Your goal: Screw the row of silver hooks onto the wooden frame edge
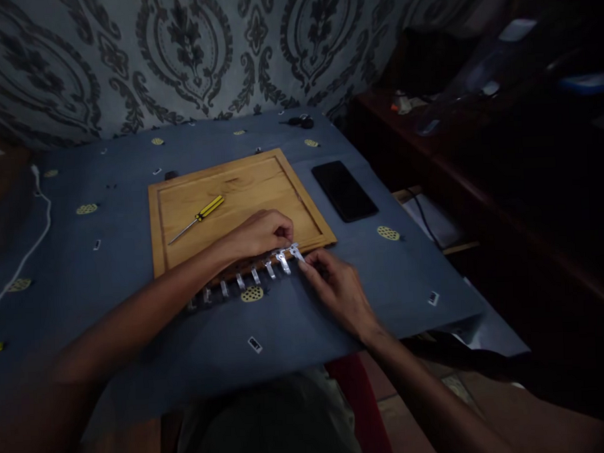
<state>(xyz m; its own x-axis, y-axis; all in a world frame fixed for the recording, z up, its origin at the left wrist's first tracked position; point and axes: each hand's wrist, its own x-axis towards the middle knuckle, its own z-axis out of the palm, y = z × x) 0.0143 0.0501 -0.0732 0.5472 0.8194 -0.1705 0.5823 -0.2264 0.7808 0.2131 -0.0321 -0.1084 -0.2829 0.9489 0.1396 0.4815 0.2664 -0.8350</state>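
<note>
A wooden framed panel (250, 182) lies on a table with a blue cloth. Along its front edge runs a row of shiny metal clips (255, 275), jutting toward me. My right hand (337, 288) pinches the rightmost metal clip (296, 253) between thumb and forefinger near the panel's front right corner. Over the same edge, my left hand (265, 233) is closed, its fingertips at the upper end of that clip; whatever they hold is too small to make out. Behind my left wrist a yellow and black screwdriver (208, 209) rests on the panel, its tip pointing left and toward me.
A black smartphone (344, 190) lies right of the panel. Farther back is a small dark object (300, 122). A white cable (44, 211) runs down the table's left side. Dark red furniture (429, 154) stands to the right, and a patterned wall (254, 48) rises behind.
</note>
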